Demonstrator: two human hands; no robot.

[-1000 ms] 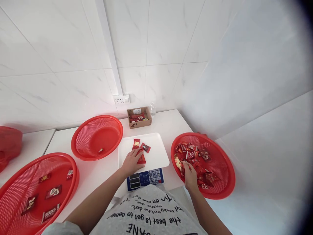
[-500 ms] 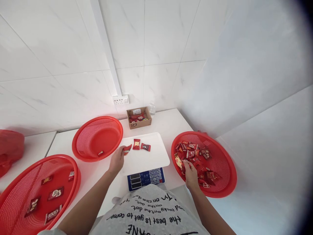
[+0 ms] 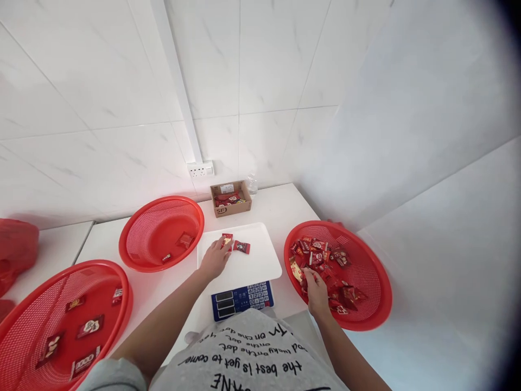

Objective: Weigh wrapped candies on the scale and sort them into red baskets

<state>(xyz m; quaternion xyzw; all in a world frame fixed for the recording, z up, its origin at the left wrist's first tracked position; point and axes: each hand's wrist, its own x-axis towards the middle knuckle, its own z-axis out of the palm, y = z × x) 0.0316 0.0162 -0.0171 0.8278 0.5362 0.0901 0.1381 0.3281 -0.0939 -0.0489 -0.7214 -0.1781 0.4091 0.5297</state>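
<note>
My left hand (image 3: 215,259) rests on the white tray (image 3: 256,266) of a weighing scale, its fingertips on a red candy packet (image 3: 227,239); whether it grips the packet does not show. A second red packet (image 3: 241,247) lies just right of it. My right hand (image 3: 316,290) reaches into the right red basket (image 3: 374,293), which holds several red packets, its fingers curled among them. The middle red basket (image 3: 134,239) has a large packet (image 3: 185,239) and a small one (image 3: 166,257) inside.
The scale's blue keypad (image 3: 240,300) faces me. A near-left red basket (image 3: 122,288) holds several packets. A small cardboard box (image 3: 230,198) of packets, a clear bottle (image 3: 252,183) and a wall socket (image 3: 200,169) stand at the back. Something red (image 3: 16,247) sits far left.
My left hand carried a packet off the tray to the middle basket, where a new packet now lies, then came back to the tray. My right hand stayed in the right basket.
</note>
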